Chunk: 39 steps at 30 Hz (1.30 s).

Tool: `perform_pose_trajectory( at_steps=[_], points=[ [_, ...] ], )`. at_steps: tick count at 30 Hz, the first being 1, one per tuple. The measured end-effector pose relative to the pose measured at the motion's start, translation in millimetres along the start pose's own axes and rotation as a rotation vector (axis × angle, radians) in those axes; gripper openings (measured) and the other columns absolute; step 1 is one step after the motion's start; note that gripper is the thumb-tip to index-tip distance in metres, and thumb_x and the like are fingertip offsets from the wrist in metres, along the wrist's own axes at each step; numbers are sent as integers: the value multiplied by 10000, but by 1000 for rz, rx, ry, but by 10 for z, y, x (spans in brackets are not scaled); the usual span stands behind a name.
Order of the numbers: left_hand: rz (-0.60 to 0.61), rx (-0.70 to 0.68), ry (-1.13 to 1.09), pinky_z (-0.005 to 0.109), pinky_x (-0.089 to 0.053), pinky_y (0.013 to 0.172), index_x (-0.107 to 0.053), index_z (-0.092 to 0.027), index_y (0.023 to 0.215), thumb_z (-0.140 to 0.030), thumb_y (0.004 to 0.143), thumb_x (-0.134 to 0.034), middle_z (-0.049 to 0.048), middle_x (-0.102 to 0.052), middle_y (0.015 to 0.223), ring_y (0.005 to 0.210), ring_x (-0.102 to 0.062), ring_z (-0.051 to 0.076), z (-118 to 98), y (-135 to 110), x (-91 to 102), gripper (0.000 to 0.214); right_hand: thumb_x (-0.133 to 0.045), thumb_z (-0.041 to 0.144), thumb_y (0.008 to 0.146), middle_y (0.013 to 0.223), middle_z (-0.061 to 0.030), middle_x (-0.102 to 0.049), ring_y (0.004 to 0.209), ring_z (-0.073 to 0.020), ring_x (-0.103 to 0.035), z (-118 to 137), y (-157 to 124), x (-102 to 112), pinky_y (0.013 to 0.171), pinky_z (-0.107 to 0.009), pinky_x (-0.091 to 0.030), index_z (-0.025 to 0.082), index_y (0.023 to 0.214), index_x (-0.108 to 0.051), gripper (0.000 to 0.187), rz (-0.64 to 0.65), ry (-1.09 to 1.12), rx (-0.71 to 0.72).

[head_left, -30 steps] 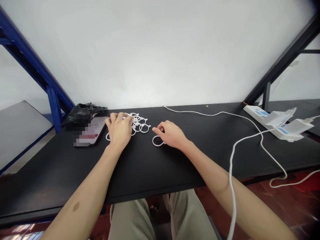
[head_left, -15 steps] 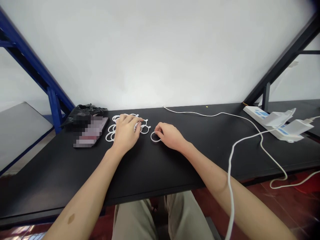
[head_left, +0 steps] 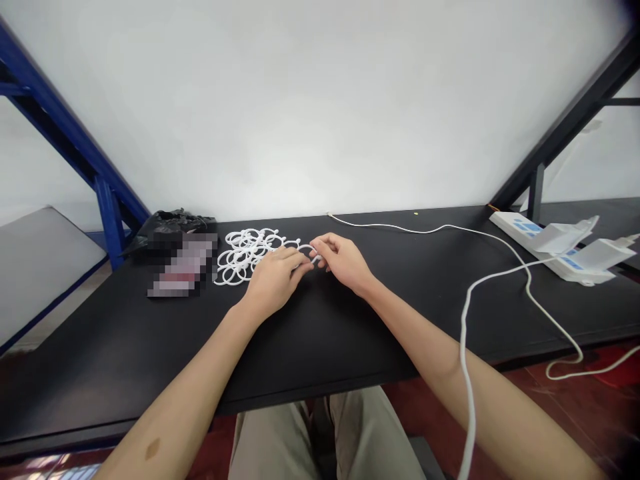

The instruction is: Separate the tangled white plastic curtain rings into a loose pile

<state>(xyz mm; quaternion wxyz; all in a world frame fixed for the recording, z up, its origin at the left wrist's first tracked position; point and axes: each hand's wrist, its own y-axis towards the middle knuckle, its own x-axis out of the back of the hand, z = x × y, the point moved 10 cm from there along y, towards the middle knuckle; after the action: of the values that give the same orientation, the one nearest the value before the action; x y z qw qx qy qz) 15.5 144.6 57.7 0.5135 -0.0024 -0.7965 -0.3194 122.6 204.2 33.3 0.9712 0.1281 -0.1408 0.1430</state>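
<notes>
A white plastic ring [head_left: 305, 247] is pinched between both hands just above the black table, partly covered by the fingers. My left hand [head_left: 275, 279] is closed on the ring's left side, thumb against the fingertips. My right hand [head_left: 344, 262] grips its right side between thumb and fingers. Left of my left hand lies a spread of several similar white rings [head_left: 236, 256], overlapping one another, some with small round knobs. My left hand hides the near right part of this spread.
Left of the rings lies a blurred-out flat package [head_left: 187, 265], with a crumpled black plastic bag [head_left: 167, 223] behind it. A white power strip [head_left: 525, 230] with adapters stands at right. A white cable [head_left: 465, 333] crosses over my right forearm. The white wall [head_left: 320, 120] rises behind the black table [head_left: 320, 333].
My left hand has left the spread of rings and moved right to the ring at my right hand. Both hands now hold that ring, and more of the spread shows.
</notes>
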Motion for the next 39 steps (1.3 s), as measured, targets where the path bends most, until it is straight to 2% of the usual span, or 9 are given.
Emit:
perform_pose_trajectory(
  at_steps=[3,6,16,23,27,29,31,34,39],
  points=[
    [-91,114,3,328,-440,736,-642,-205,856,-310,975,-471,24,-663,817,783,-584,187,114,-5,120,233,-607,404,879,927,-37,-713,672,-100,-624,33,-3,-68,565,-204,-494,191,1026,-657,263,63,131,24],
    [-117,139,-40,318,-436,741,-631,-211,865,-313,978,-457,20,-669,827,793,-592,184,129,-10,158,231,-656,384,844,920,-32,-702,690,-101,-615,78,-16,-83,573,-204,-502,195,1050,-663,279,81,168,58],
    [-14,104,-137,305,-438,705,-653,-224,870,-333,946,-525,7,-596,750,743,-547,175,54,-21,17,185,-643,353,842,750,7,-671,645,-110,-591,180,-46,-34,617,-239,-475,192,846,-645,161,13,33,129],
    [19,103,-132,325,-432,719,-649,-224,878,-333,946,-519,16,-632,767,765,-521,190,16,-17,-9,183,-631,291,838,678,30,-644,581,-98,-543,205,-56,7,609,-240,-451,195,747,-629,132,-17,-14,133],
    [3,108,-111,320,-431,713,-644,-225,877,-302,944,-509,14,-659,803,799,-525,195,22,-15,7,169,-647,333,832,728,23,-666,596,-107,-573,162,-55,-7,628,-250,-477,201,854,-649,134,-33,7,105],
    [-17,107,-68,327,-430,718,-646,-224,892,-288,944,-505,18,-674,813,818,-523,205,37,-8,33,163,-641,373,842,764,20,-677,623,-114,-600,117,-46,-5,654,-258,-490,206,960,-636,204,-49,-5,85],
    [-51,128,-4,343,-431,740,-646,-219,893,-286,943,-505,27,-686,826,834,-519,218,86,-3,75,164,-612,418,865,798,13,-684,650,-121,-614,67,-36,18,679,-268,-494,210,1022,-620,261,-79,-66,62],
    [-115,174,111,389,-425,804,-647,-215,884,-295,944,-498,44,-704,863,855,-514,240,197,-10,161,180,-559,434,901,827,1,-689,687,-129,-610,38,-32,45,705,-280,-480,210,999,-630,255,-105,-216,64],
    [-184,287,284,491,-399,821,-678,-211,931,-328,935,-489,118,-699,968,980,-511,338,459,-77,280,222,-552,342,907,837,-3,-693,726,-136,-604,48,-55,-30,718,-286,-459,208,950,-643,168,-43,-364,95]
  ],
)
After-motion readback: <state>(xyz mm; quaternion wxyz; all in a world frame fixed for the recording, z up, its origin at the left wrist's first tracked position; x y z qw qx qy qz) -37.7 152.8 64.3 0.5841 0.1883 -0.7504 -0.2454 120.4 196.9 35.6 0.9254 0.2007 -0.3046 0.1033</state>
